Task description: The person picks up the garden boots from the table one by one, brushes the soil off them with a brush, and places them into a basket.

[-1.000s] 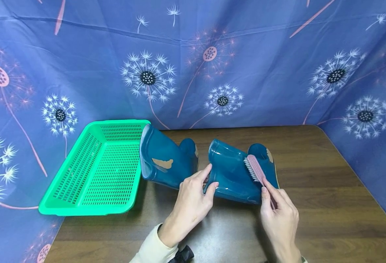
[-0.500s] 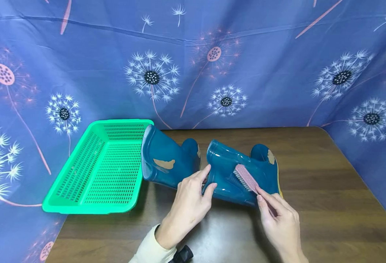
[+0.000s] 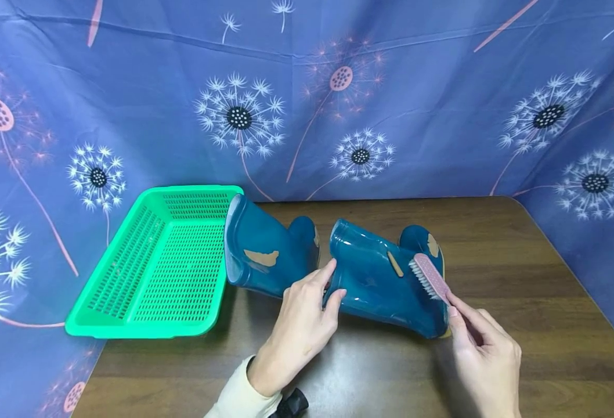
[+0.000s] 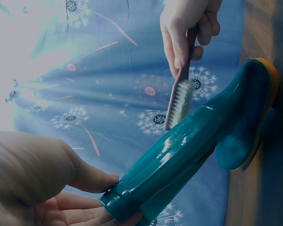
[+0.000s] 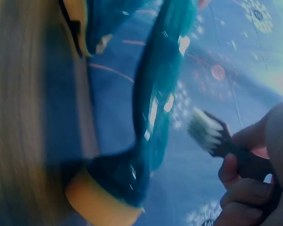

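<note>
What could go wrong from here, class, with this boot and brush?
The left hand holds the boot only near its top edge, so the boot might twist if the brush presses towards its foot. The tan patch on its shaft could spread under hard brushing, if that is peeling coating. The other boot lies close by and might get bumped.

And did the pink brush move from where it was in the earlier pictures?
Yes. In the head view, the pink brush is farther right than in both earlier pictures, farther from the green basket.
</note>
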`<state>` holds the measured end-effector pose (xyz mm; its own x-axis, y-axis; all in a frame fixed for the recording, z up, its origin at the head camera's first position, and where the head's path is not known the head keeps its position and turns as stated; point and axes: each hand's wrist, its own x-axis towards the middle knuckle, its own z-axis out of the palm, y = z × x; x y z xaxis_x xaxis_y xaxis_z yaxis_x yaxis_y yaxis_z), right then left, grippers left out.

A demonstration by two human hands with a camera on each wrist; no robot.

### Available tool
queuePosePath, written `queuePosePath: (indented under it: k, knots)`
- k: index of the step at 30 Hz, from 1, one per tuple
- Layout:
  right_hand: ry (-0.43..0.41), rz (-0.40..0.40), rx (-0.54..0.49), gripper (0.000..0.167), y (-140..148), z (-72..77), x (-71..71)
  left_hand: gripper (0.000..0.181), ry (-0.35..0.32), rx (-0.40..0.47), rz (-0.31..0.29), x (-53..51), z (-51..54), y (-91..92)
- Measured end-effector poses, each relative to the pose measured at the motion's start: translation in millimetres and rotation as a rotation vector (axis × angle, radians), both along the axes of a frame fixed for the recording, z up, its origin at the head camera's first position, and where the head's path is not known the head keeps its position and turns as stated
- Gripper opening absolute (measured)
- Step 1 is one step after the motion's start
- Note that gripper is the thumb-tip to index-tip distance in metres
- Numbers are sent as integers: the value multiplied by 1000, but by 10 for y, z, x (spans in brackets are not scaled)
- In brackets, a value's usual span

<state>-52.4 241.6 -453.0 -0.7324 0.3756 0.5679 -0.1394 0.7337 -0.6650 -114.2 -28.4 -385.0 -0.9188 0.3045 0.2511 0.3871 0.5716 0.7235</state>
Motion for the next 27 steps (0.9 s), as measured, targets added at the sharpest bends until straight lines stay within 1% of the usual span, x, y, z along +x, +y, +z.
queuePosePath:
  k: [3,5,9,11,16,18,20,24,27]
  knots:
    - [36,12,55,34,-113,-51,-35,50,7,6,-5,4,-2,4]
    - [42,26,94,35,-194,-82,-61,49,12,8,-8,8,-4,6]
    - [42,19,111,33,-276,-127,-85,49,19,5,-12,15,-2,7]
    - [33,-9,105,31,-260,-141,-72,49,23,1,-12,15,1,7]
    - [9,-107,63,25,-154,-142,-44,49,41,-2,-13,7,3,2]
    - [16,-118,50,26,-138,-139,-50,50,48,0,-14,6,1,-2]
    - [32,-96,47,27,-148,-144,-64,50,52,2,-15,5,-2,-7]
    - [45,-8,55,29,-195,-178,-85,50,55,5,-17,4,-3,-15]
    - [23,-4,57,26,-176,-193,-71,49,61,-1,-20,4,-4,-16]
